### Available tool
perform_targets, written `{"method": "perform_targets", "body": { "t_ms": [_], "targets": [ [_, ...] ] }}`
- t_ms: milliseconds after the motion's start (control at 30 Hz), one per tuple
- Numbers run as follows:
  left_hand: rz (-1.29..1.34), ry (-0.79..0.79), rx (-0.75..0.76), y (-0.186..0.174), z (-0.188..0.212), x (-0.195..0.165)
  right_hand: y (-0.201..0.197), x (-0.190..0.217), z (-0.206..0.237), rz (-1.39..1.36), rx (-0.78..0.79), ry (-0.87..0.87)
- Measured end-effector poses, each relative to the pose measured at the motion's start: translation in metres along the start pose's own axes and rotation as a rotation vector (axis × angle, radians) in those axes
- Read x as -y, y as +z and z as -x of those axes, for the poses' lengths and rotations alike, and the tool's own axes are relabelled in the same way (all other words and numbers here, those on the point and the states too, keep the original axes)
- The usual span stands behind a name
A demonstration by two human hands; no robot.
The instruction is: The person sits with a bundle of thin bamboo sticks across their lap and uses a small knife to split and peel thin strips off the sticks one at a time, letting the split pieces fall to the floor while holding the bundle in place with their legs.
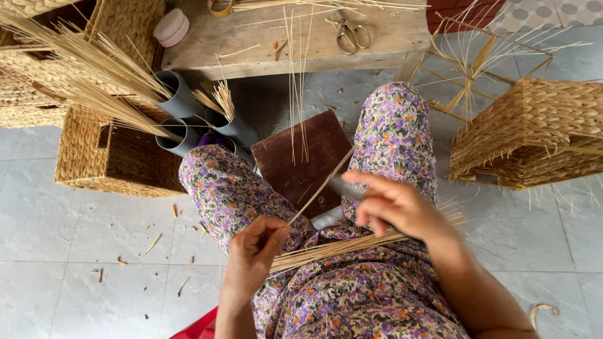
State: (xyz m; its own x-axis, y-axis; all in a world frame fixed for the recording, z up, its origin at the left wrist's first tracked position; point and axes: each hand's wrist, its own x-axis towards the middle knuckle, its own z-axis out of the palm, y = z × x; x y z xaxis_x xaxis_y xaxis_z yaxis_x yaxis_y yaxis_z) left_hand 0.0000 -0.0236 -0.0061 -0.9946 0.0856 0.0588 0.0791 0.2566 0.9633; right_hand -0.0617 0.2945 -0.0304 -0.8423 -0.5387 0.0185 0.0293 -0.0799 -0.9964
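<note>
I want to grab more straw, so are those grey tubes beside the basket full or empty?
Not empty: the grey tubes stand tilted with bundles of straw stalks fanning out of their mouths. How far down the stalks reach cannot be told.

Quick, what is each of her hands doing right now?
Left hand: closed, pinching one thin straw strip.
Right hand: closed around a dark-handled tool, above the straw bundle on the lap.

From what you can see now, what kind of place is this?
Probably a small basket-weaving workshop, perhaps at home: woven baskets stand on the tiled floor, grey tubes hold thin reed sticks, and scissors lie on a wooden bench.
</note>
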Motion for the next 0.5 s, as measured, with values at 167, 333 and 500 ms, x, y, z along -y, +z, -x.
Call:
{"method": "perform_targets", "body": {
  "t_ms": [167, 333, 500],
  "targets": [
    [-0.05, -0.092, 0.045, 0.017, -0.002, -0.009, 0.035, -0.006, -0.019, -0.087, 0.075, 0.051],
    [-0.035, -0.088, 0.048, 0.01, -0.002, -0.007, 0.02, -0.01, -0.023, -0.073, -0.079, 0.022],
    [-0.081, -0.076, 0.021, -0.005, 0.008, 0.001, -0.006, -0.015, -0.014, -0.085, -0.255, -0.019]
  ]
}}
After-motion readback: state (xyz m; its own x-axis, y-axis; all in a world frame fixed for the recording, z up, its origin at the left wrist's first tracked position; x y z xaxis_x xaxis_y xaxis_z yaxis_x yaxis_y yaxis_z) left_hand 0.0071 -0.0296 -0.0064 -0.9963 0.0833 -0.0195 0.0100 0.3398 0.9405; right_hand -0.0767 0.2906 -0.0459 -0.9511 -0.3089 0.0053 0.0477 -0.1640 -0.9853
